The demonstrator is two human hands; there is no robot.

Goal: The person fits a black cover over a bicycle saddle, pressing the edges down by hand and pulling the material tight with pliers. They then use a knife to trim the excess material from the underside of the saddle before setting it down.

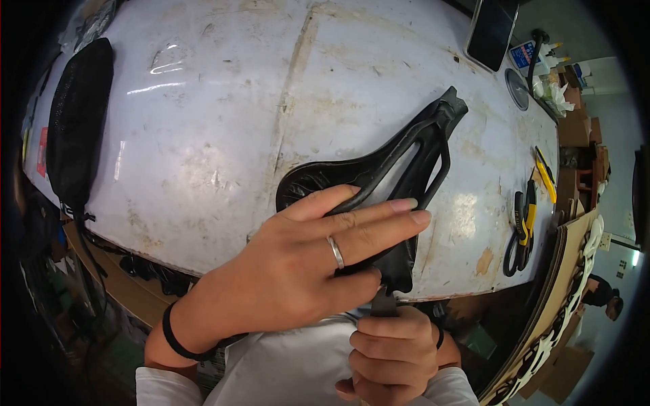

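Note:
A black bicycle saddle (433,162) lies upside down near the table's front edge, its narrow end pointing to the far right. My left hand (305,264), with a ring on one finger, holds it down: several fingers stretch across its underside and the lowest digit bends at the near edge. My right hand (396,352) is closed in a fist below the saddle, round the handle of a flat dark-bladed tool (384,304). The blade's upper end meets the saddle's near edge; its exact tip is hidden. Most of the handle is inside my fist.
Pliers with yellow and black handles (526,220) and a yellow cutter (545,176) lie at the right. A phone (493,34) rests at the far right edge. On the left is a long black pouch (80,125). Cardboard (542,304) stands beside the table; another person (602,298) is beyond.

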